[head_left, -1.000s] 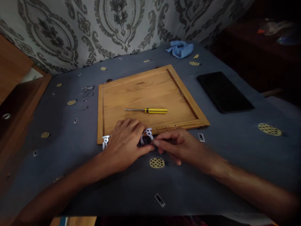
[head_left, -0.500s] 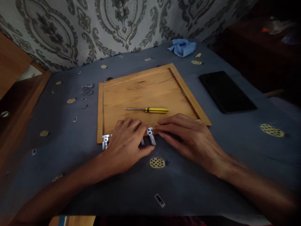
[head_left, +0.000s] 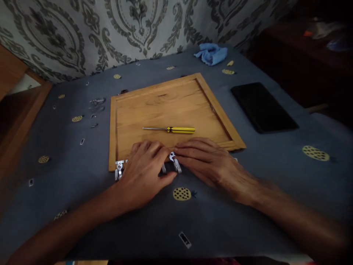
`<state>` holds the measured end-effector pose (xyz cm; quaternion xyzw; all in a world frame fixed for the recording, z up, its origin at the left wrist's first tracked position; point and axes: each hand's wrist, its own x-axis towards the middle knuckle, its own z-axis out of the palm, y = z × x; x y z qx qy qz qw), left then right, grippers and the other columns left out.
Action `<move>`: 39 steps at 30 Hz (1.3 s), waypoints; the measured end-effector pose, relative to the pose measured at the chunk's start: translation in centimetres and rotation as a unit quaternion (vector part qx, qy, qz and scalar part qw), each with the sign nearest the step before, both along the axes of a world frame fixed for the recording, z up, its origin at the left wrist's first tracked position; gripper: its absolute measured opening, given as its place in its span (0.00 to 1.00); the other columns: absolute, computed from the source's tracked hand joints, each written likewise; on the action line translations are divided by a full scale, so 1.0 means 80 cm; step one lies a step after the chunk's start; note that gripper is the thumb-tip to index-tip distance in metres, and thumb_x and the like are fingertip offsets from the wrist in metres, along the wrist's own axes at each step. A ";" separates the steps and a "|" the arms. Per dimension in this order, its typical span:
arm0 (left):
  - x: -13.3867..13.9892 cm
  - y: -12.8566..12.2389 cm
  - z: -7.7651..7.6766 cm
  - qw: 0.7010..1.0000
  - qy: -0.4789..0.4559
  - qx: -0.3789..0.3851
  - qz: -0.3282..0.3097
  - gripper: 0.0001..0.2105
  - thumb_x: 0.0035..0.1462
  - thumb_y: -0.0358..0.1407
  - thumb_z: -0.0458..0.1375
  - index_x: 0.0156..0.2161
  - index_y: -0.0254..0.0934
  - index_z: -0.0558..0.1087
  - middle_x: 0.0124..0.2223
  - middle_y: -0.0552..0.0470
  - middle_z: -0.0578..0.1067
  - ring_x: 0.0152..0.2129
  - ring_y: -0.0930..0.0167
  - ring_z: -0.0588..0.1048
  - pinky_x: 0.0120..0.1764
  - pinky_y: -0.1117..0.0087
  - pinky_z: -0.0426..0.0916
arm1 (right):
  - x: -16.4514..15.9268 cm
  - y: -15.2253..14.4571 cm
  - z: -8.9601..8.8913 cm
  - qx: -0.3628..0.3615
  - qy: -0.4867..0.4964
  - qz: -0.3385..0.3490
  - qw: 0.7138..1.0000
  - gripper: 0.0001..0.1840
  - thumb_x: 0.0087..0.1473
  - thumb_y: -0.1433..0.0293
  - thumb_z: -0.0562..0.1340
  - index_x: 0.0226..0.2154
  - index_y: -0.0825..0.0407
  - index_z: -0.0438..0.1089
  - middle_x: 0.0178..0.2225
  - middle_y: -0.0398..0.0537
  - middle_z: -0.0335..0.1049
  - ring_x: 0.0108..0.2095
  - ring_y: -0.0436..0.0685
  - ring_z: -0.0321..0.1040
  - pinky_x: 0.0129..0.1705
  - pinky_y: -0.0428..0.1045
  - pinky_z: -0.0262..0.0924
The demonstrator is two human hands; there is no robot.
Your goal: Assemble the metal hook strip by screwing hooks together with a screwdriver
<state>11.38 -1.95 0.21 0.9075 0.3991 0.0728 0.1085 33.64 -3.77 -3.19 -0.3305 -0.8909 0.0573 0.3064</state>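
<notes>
- Left hand (head_left: pixel 143 167) lies flat, fingers spread, over a metal hinge (head_left: pixel 174 162) at the wooden panel (head_left: pixel 154 106)'s 6 o'clock edge.
- Right hand (head_left: pixel 209 160), fingers narrow, touches the hinge (grip unclear).
- Screwdriver (head_left: pixel 172 129) rests on the panel, at 12 o'clock from the hands.

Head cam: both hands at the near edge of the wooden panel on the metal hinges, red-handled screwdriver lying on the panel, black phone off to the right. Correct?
One thing is off: the screwdriver has a yellow handle, not red, as the head view shows. The rest holds: the left hand and right hand are at the near edge of the wooden panel by the metal hinges, and the black phone lies to the right.
</notes>
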 end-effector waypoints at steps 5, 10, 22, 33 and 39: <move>0.000 -0.001 0.000 1.000 -0.003 0.010 0.001 0.15 0.58 0.42 0.65 0.46 0.37 0.73 0.48 0.45 0.78 0.46 0.55 0.74 0.49 0.51 0.68 | 0.000 -0.001 0.004 0.048 -0.051 0.010 0.997 0.16 0.70 0.72 0.52 0.50 0.55 0.74 0.50 0.53 0.81 0.51 0.59 0.76 0.57 0.60 0.69; 0.000 -0.001 0.003 1.000 0.002 0.000 -0.001 0.21 0.57 0.50 0.66 0.46 0.36 0.73 0.46 0.45 0.77 0.44 0.55 0.74 0.47 0.50 0.68 | 0.000 -0.004 0.007 0.049 -0.072 0.011 0.996 0.18 0.71 0.72 0.51 0.52 0.54 0.74 0.51 0.53 0.80 0.53 0.60 0.74 0.58 0.63 0.66; 0.004 -0.007 0.003 1.000 -0.016 0.006 0.015 0.14 0.59 0.42 0.65 0.44 0.36 0.73 0.45 0.44 0.76 0.43 0.55 0.72 0.45 0.50 0.68 | 0.003 -0.008 0.018 0.048 -0.062 0.003 0.997 0.18 0.71 0.73 0.50 0.49 0.58 0.74 0.47 0.52 0.81 0.52 0.58 0.74 0.58 0.62 0.67; 0.002 -0.007 0.004 0.999 -0.031 -0.024 0.010 0.14 0.60 0.40 0.65 0.46 0.35 0.72 0.46 0.45 0.75 0.43 0.55 0.71 0.46 0.50 0.67 | 0.000 -0.007 0.019 0.053 -0.040 0.001 0.998 0.19 0.71 0.73 0.49 0.45 0.59 0.75 0.43 0.51 0.82 0.49 0.57 0.76 0.59 0.61 0.68; 0.003 -0.006 0.003 0.999 -0.039 -0.016 0.008 0.13 0.59 0.40 0.65 0.45 0.36 0.72 0.45 0.45 0.75 0.43 0.56 0.71 0.45 0.50 0.67 | 0.000 -0.008 0.022 0.050 -0.051 0.002 0.997 0.19 0.71 0.75 0.50 0.46 0.59 0.76 0.45 0.52 0.82 0.51 0.58 0.76 0.59 0.60 0.69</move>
